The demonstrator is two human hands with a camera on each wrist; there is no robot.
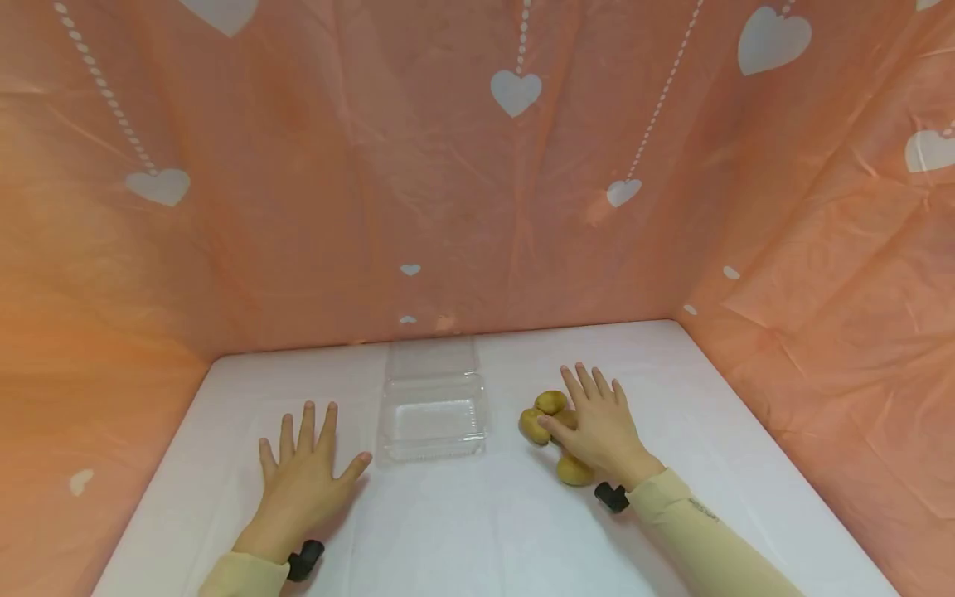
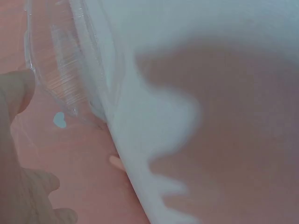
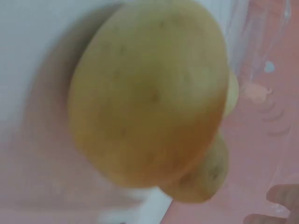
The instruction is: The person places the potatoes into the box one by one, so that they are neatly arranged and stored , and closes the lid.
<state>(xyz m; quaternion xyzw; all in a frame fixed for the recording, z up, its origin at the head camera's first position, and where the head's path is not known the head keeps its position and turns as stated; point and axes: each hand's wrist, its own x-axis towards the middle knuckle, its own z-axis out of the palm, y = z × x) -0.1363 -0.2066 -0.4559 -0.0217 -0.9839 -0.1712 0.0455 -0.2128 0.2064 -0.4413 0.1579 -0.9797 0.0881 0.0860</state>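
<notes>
My left hand (image 1: pixel 302 489) is spread flat with its fingers apart, over the left part of the white table and holding nothing. To its right stands a clear plastic clamshell box (image 1: pixel 433 421) with its lid (image 1: pixel 431 358) raised at the back. On the right, my right hand (image 1: pixel 600 427) reaches over several small potatoes (image 1: pixel 550 403), its fingers straight and spread. Part of the potato cluster is hidden beneath that hand. A large near potato (image 3: pixel 149 93) fills the right wrist view, with others behind it. In the left wrist view, the box (image 2: pixel 70 51) lies beyond the thumb (image 2: pixel 21 91).
An orange sheet (image 1: pixel 448 191) with white hearts hangs behind and on both sides of the white table (image 1: pixel 477 531). A black wrist strap or camera mount (image 1: pixel 306 560) sits at the left wrist, another mount (image 1: pixel 612 497) at the right.
</notes>
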